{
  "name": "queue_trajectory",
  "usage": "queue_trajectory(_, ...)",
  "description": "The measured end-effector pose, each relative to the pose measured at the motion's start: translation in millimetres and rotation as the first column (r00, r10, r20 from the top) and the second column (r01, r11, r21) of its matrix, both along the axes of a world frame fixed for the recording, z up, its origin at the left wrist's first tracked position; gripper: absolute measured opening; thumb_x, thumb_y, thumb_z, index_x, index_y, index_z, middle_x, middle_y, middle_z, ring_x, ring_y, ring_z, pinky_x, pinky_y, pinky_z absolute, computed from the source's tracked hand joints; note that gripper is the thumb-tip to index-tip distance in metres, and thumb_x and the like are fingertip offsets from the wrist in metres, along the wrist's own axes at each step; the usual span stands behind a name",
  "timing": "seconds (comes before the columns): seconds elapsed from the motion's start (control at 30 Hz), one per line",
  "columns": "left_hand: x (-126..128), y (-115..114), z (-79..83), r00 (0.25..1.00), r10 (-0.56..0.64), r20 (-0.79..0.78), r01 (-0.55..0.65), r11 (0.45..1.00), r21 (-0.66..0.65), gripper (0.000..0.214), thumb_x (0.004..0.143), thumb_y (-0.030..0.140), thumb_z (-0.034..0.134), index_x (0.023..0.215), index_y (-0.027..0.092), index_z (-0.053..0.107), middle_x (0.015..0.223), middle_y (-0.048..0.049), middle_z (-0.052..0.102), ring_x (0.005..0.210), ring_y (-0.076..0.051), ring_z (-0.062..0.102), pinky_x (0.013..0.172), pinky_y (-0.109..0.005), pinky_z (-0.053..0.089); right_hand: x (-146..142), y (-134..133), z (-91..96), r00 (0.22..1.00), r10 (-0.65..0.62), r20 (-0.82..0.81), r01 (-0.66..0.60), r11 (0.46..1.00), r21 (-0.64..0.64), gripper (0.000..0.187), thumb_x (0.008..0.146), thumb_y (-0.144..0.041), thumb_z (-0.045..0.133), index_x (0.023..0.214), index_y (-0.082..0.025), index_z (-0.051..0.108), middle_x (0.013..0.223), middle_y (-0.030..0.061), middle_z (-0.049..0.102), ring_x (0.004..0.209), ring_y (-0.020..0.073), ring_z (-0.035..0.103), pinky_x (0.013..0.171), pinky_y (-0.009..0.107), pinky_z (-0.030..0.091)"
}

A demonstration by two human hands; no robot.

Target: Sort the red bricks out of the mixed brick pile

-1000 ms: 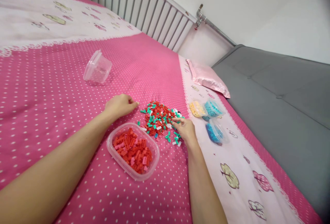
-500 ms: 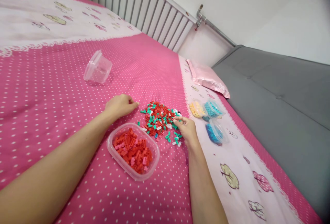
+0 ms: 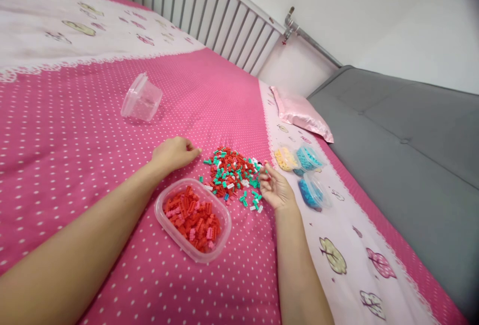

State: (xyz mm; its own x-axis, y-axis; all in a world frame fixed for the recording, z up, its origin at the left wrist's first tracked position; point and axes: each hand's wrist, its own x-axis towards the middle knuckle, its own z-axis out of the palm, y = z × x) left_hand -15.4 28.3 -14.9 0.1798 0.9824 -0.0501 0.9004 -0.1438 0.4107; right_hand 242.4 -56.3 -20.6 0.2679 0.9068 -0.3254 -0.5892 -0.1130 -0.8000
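A mixed pile of small building bricks [image 3: 229,171], mostly red and green with some white, lies on the pink dotted bedspread. At its right edge my right hand [image 3: 277,188] is turned partly palm up, its curled fingers closed on red building bricks [image 3: 268,179]. To the left of the pile my left hand [image 3: 174,155] rests on the bedspread with fingers curled in; what they hold, if anything, is hidden. Nearer to me, between my forearms, sits a clear plastic tub [image 3: 161,215] with red and some pink bricks [image 3: 192,220] in it.
A clear empty tub [image 3: 144,100] lies on its side at the upper left. Small tubs of yellow bricks [image 3: 286,159], turquoise bricks [image 3: 309,158] and blue bricks [image 3: 310,193] stand on the right. Beyond are a pink pillow [image 3: 301,115] and a grey headboard [image 3: 396,165].
My right hand has drawn back slightly to the right from the pile and rolled palm upward, with red bricks now showing in its fingers. My left hand has stayed put.
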Motion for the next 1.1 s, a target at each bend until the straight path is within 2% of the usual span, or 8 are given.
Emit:
queue_trajectory(0.17, -0.1, 0.4, -1.0, 1.000, 0.002, 0.017, -0.002, 1.000, -0.004, 0.045, 0.073, 0.051, 0.040, 0.087, 0.019, 0.069, 0.089, -0.0121, 0.071, 0.084, -0.029, 0.065, 0.064, -0.032, 0.045, 4.1, 0.0, 4.4, 0.979, -0.074, -0.188, 0.076, 0.997, 0.001, 0.008, 0.069, -0.014, 0.061, 0.072, -0.018, 0.055, 0.076, 0.0025, 0.060, 0.066, 0.0088, 0.060, 0.039, 0.010, 0.043)
queue_trajectory(0.37, -0.3, -0.3, 0.0, 1.000, -0.005, 0.024, 0.005, 1.000, -0.005, 0.045, 0.072, 0.051, 0.040, 0.087, 0.019, 0.068, 0.089, -0.0122, 0.070, 0.083, -0.029, 0.064, 0.063, -0.031, 0.044, 3.2, -3.6, 7.6, 0.918, -0.198, -0.343, 0.203, 0.979, -0.021, 0.009, 0.069, -0.013, 0.051, 0.076, -0.017, 0.054, 0.085, 0.0068, 0.061, 0.087, 0.0143, 0.063, 0.057, 0.017, 0.056)
queue_trajectory(0.63, -0.6, 1.0, -2.2, 0.999, -0.008, 0.034, 0.008, 1.000, 0.005, 0.045, 0.072, 0.050, 0.040, 0.086, 0.018, 0.068, 0.089, -0.0128, 0.070, 0.083, -0.030, 0.064, 0.063, -0.032, 0.044, 7.7, -1.6, 2.5, 0.933, -0.203, -0.296, 0.218, 0.976, 0.018, 0.020, 0.070, -0.014, 0.045, 0.085, -0.016, 0.058, 0.091, 0.0079, 0.065, 0.095, 0.0148, 0.063, 0.067, 0.020, 0.058)
queue_trajectory(0.87, -0.4, 0.9, -1.8, 1.000, -0.012, 0.014, 0.012, 1.000, -0.002, 0.045, 0.073, 0.051, 0.039, 0.086, 0.019, 0.067, 0.089, -0.0120, 0.070, 0.083, -0.028, 0.065, 0.064, -0.031, 0.044, 0.5, 0.0, 4.3, 0.961, -0.160, -0.227, 0.183, 0.979, 0.085, 0.061, 0.066, 0.010, 0.029, 0.115, -0.020, 0.054, 0.111, 0.0038, 0.064, 0.105, 0.0089, 0.061, 0.091, 0.027, 0.053)
queue_trajectory(0.97, -0.3, 0.9, -1.6, 1.000, -0.008, 0.003, 0.008, 1.000, 0.002, 0.045, 0.073, 0.051, 0.039, 0.086, 0.019, 0.067, 0.089, -0.0112, 0.070, 0.083, -0.027, 0.064, 0.063, -0.030, 0.044, -2.6, -0.2, 6.5, 0.965, -0.150, -0.217, 0.170, 0.983, 0.076, 0.070, 0.066, 0.013, 0.026, 0.121, -0.023, 0.050, 0.117, 0.0025, 0.062, 0.108, 0.0082, 0.059, 0.092, 0.027, 0.052)
queue_trajectory(1.1, -0.2, 1.2, -2.0, 1.000, -0.001, 0.006, 0.001, 1.000, 0.002, 0.044, 0.073, 0.050, 0.039, 0.085, 0.019, 0.067, 0.088, -0.0107, 0.070, 0.082, -0.026, 0.064, 0.063, -0.029, 0.043, -4.2, 0.7, 7.8, 0.954, -0.163, -0.250, 0.182, 0.982, 0.051, 0.070, 0.069, 0.014, 0.025, 0.125, -0.022, 0.048, 0.122, 0.0039, 0.060, 0.110, 0.0073, 0.058, 0.087, 0.018, 0.053)
